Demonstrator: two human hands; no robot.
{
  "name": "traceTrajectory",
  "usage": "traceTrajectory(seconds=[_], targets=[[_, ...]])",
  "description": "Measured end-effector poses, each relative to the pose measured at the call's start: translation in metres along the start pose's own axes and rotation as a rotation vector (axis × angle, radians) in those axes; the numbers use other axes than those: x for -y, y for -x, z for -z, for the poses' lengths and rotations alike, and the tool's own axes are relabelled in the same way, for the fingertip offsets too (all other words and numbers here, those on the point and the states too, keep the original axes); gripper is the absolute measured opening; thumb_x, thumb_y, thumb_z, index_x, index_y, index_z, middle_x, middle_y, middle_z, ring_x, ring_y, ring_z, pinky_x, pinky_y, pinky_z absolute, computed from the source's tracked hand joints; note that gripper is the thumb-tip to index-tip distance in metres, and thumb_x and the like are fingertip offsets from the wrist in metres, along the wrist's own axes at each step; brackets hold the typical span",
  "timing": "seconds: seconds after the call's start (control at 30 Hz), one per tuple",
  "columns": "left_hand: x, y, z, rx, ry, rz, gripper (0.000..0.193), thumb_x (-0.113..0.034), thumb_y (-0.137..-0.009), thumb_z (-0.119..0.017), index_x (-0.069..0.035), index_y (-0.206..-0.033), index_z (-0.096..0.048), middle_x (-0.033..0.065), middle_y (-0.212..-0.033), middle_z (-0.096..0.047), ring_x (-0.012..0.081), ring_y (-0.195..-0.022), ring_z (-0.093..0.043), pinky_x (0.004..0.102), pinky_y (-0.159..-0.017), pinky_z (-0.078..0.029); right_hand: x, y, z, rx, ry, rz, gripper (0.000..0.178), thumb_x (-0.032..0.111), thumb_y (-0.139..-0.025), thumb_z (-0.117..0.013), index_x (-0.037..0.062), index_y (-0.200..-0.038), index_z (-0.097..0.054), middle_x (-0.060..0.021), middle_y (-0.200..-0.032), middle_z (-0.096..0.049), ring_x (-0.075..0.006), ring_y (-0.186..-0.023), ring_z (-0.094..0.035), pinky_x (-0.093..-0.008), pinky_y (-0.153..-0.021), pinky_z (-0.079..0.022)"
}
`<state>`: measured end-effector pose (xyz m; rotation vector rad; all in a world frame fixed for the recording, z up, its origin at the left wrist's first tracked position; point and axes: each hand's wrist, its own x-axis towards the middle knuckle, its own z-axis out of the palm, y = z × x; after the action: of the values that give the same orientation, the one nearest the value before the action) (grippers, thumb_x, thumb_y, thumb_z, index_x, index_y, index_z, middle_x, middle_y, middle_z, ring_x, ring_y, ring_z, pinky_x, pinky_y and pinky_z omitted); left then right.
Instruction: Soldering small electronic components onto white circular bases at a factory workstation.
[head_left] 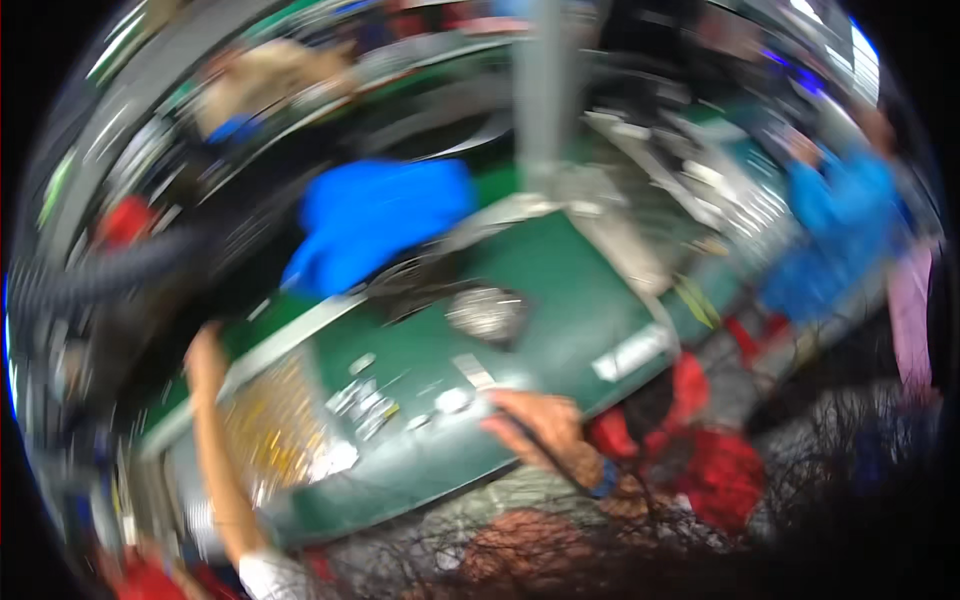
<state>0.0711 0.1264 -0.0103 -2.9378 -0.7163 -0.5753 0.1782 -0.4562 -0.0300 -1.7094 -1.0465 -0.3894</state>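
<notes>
Motion blur smears the whole picture. My left hand [205, 362] reaches out at the far left, past a tray of small yellowish and silvery pieces [275, 425]; its fingers are too smeared to read. On the right, my right hand [548, 425], with a blue band at the wrist, is closed around a slim dark tool [530, 437] over the front of the green table [450, 470]. A flat pale piece [474, 371] lies just beyond its fingertips; whether they touch I cannot tell. Small white and silvery parts [365, 402] lie between the hands.
A shiny round bundle [488, 313] sits mid-table, with a bright blue cloth-like thing [385, 215] behind it. A grey post [540, 90] rises at the back. A person in blue [835, 220] is at the right, near a bench with pale strips [745, 205].
</notes>
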Motion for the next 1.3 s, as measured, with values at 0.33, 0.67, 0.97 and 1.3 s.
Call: traceTrajectory(seconds=[0.33,0.67,0.97,1.3], targets=[[0.148,-0.005,-0.059,0.282,-0.176,-0.274,0.031,-0.020,-0.078,-0.079,0.001,-0.100,-0.074,0.0223,-0.090,-0.073,0.0396,-0.085,-0.072,0.0468,-0.077,-0.057,-0.019,0.005,-0.025,-0.190,-0.110,0.094,0.050,0.014,-0.088,-0.082,0.0013,-0.133,-0.064,-0.0106,-0.091,-0.074,-0.0246,-0.062,-0.067,-0.0365,-0.052,-0.055],[0.145,0.012,-0.033,0.098,0.033,-0.226,0.024,-0.003,-0.090,-0.065,0.003,-0.113,-0.069,0.0200,-0.108,-0.072,0.0331,-0.101,-0.070,0.0406,-0.090,-0.054,-0.014,0.007,-0.023,-0.169,-0.095,0.110,0.052,0.012,-0.086,-0.084,0.0015,-0.133,-0.063,-0.0105,-0.082,-0.070,-0.0256,-0.058,-0.063,-0.0375,-0.050,-0.052],[-0.131,0.070,0.109,0.048,0.716,0.016,0.017,0.001,-0.101,-0.059,0.006,-0.114,-0.070,0.0085,-0.112,-0.068,0.0164,-0.102,-0.063,0.0272,-0.090,-0.049,-0.008,-0.002,-0.015,-0.177,-0.183,0.088,0.046,-0.002,-0.083,-0.082,-0.0045,-0.125,-0.067,-0.0173,-0.091,-0.075,-0.0278,-0.076,-0.077,-0.0365,-0.065,-0.060],[-0.315,0.112,0.086,0.460,0.934,-0.397,0.026,0.004,-0.090,-0.072,-0.003,-0.115,-0.075,0.0128,-0.100,-0.071,0.0250,-0.092,-0.070,0.0330,-0.082,-0.055,-0.004,0.008,-0.025,-0.070,-0.248,-0.038,0.022,0.005,-0.106,-0.057,-0.0041,-0.126,-0.058,-0.0151,-0.087,-0.078,-0.0117,-0.055,-0.059,-0.0274,-0.054,-0.052]])
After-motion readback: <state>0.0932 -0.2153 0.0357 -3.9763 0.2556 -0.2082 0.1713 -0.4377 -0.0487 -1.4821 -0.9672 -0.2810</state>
